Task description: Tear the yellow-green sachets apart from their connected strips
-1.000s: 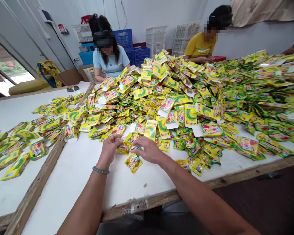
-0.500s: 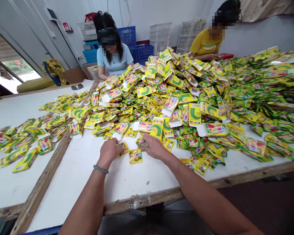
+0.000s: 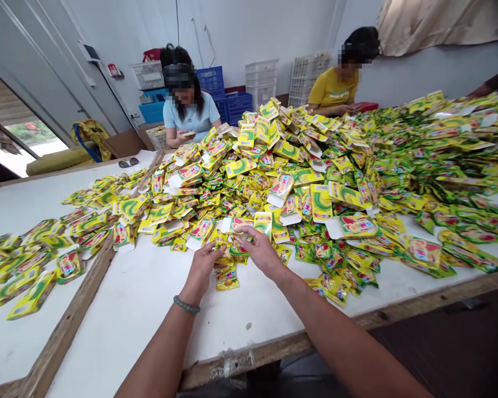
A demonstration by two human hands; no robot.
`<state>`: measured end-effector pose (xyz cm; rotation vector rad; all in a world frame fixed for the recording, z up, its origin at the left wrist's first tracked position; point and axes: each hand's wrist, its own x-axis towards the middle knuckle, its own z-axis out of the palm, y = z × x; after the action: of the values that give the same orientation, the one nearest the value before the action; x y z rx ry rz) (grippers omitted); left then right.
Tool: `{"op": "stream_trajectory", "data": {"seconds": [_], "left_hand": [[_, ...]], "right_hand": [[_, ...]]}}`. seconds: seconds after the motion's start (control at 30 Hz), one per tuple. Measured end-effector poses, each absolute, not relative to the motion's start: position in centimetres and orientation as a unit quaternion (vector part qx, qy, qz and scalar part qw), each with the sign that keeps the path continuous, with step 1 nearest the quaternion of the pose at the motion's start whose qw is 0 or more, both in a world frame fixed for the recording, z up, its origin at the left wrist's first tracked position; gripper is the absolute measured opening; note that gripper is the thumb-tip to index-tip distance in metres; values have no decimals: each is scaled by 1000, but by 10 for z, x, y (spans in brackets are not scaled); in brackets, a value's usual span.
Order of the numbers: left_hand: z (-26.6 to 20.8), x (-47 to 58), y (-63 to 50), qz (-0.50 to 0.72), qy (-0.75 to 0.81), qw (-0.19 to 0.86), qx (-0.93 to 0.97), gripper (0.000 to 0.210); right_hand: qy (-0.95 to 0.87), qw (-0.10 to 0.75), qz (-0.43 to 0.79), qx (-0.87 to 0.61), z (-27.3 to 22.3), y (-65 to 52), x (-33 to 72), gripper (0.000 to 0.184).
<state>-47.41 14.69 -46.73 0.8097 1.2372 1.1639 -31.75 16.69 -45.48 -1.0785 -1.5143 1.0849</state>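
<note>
My left hand (image 3: 200,271), with a beaded bracelet (image 3: 186,304) at the wrist, pinches a small yellow candy packet (image 3: 221,245) between thumb and fingers. Close by on the right, my right hand (image 3: 264,255) is closed on another packet (image 3: 237,247), partly covered by its fingers. The two packets are close together at the front of the heap; whether they touch I cannot tell. Just below them a loose packet (image 3: 227,279) lies on the white tabletop (image 3: 149,309). Behind my fingers lie a yellow-green box (image 3: 263,224) and another box with a white open flap (image 3: 225,225).
A large heap of boxes and packets (image 3: 299,182) spreads to the right. Filled-looking boxes (image 3: 70,264) lie left of a wooden divider strip (image 3: 72,315). Two people (image 3: 191,113) work across the table, near stacked crates (image 3: 261,80). Sunglasses (image 3: 128,162) lie at the far edge.
My hands have come together, the left moving right with its packet. My right hand keeps hold of its packet. The view has shifted slightly. The person in blue now holds a box higher.
</note>
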Motion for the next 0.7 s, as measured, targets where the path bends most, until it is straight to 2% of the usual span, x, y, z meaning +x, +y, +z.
{"op": "stream_trajectory", "data": {"seconds": [0.1, 0.2, 0.4, 0.47, 0.6, 0.7], "left_hand": [[-468, -464, 145, 516, 468, 633, 339, 33], [-469, -459, 144, 538, 413, 664, 315, 22], [-466, -459, 143, 554, 402, 669, 288, 16], [-466, -459, 142, 543, 396, 672, 312, 20], [-468, -460, 143, 528, 405, 644, 378, 34], [-472, -460, 144, 524, 416, 621, 409, 35]], "right_hand": [[-625, 473, 434, -445, -456, 166, -321, 26], [-670, 443, 362, -474, -457, 165, -323, 18], [-717, 424, 288, -473, -460, 165, -325, 19], [-708, 421, 319, -468, -460, 166, -325, 21], [-642, 438, 455, -434, -462, 170, -321, 30], [-620, 456, 454, -448, -465, 172, -321, 34]]}}
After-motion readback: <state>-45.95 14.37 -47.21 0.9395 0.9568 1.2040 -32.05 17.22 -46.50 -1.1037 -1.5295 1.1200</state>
